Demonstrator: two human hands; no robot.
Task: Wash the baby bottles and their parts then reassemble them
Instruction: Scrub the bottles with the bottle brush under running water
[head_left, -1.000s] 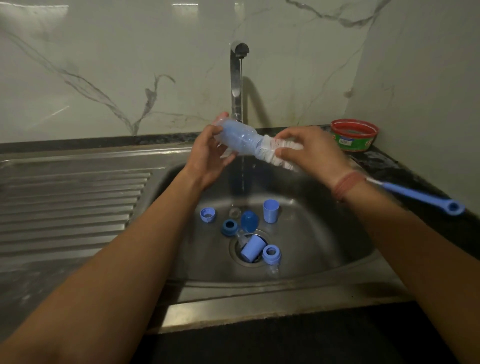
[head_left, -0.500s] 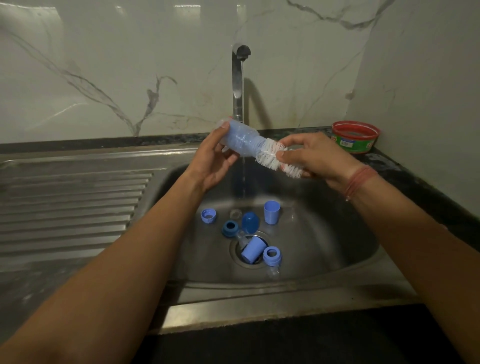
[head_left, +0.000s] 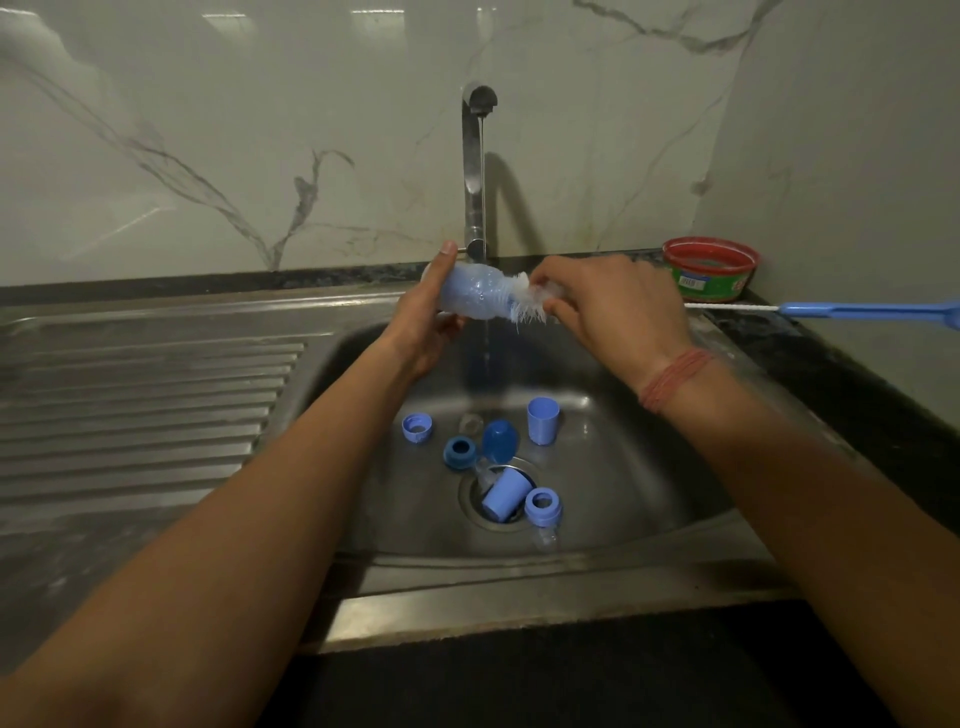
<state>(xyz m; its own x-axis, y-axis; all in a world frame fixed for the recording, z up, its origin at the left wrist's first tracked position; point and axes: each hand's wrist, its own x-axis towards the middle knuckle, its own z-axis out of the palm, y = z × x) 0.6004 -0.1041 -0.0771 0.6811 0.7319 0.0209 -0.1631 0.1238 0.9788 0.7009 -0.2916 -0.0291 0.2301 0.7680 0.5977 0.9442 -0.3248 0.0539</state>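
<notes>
Compared with half a second earlier, the brush (head_left: 527, 304) sits deeper in the bottle (head_left: 475, 296): less of the white bristle head shows outside the mouth, and the blue handle (head_left: 872, 313) now reaches out past the right wrist toward the right edge of the view, where it was hidden before. The right hand (head_left: 618, 306) has moved closer to the bottle's mouth.

The left hand (head_left: 428, 322) grips the bottle, its fingers and thumb curled round the base end, holding it on its side above the sink (head_left: 649, 457) basin, just in front of the tap (head_left: 475, 171). The right hand pinches the brush close to the bristles, fingers curled round it. A thin stream of water runs from the tap past the bottle into the basin.

The bottle is translucent pale blue, wet, with droplets on its wall, and white bristles splay out at its mouth.

On the sink floor lie loose parts: a pale blue ring (head_left: 417, 427) to the left, a darker blue ring (head_left: 460, 452), a blue dome cap (head_left: 500, 440), an upright pale blue cup (head_left: 543, 421), another pale blue piece (head_left: 503, 498) tilted over the drain, and a ring (head_left: 543, 505) just right of it. A red-rimmed tub (head_left: 710, 270) stands on the counter (head_left: 831, 364) at far right.
</notes>
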